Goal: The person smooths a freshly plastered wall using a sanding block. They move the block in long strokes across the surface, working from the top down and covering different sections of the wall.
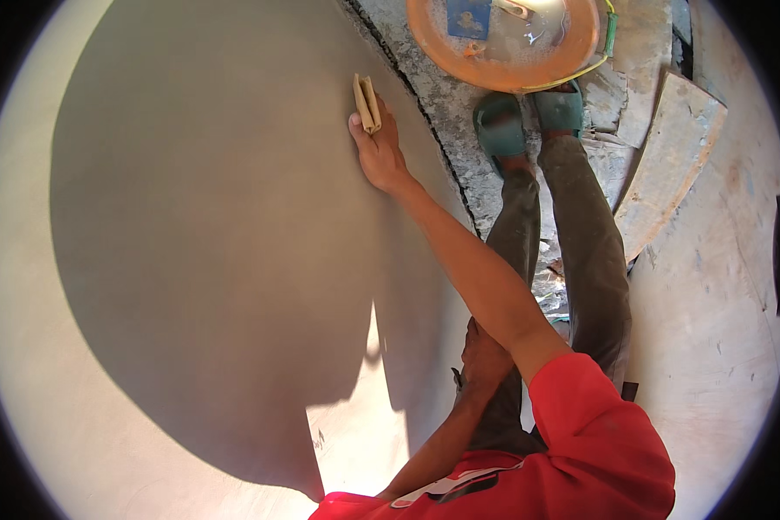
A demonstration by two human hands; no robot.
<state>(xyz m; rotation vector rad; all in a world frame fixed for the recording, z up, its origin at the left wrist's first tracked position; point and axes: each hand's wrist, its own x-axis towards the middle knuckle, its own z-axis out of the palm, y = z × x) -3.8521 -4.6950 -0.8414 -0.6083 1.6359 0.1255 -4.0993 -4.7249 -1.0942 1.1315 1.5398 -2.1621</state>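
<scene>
My right arm reaches up and across to the left, over my left forearm. At its end my right hand point(380, 154) lies against a smooth grey-beige wall point(217, 217), near the wall's lower edge. It is closed on a folded tan piece of sandpaper point(367, 104), whose folded layers stand out past the fingers. My left hand point(485, 357) rests on my trouser leg near the knee, its fingers laid along the leg and partly hidden by my right arm. I see nothing held in it.
An orange basin point(504, 74) of cloudy water, with a blue flat piece point(469, 17) inside, stands beyond my green sandals point(500, 130). A yellow cord with a green handle point(611, 35) lies at its rim. A worn board point(672, 160) is at the right. My shadow covers much of the wall.
</scene>
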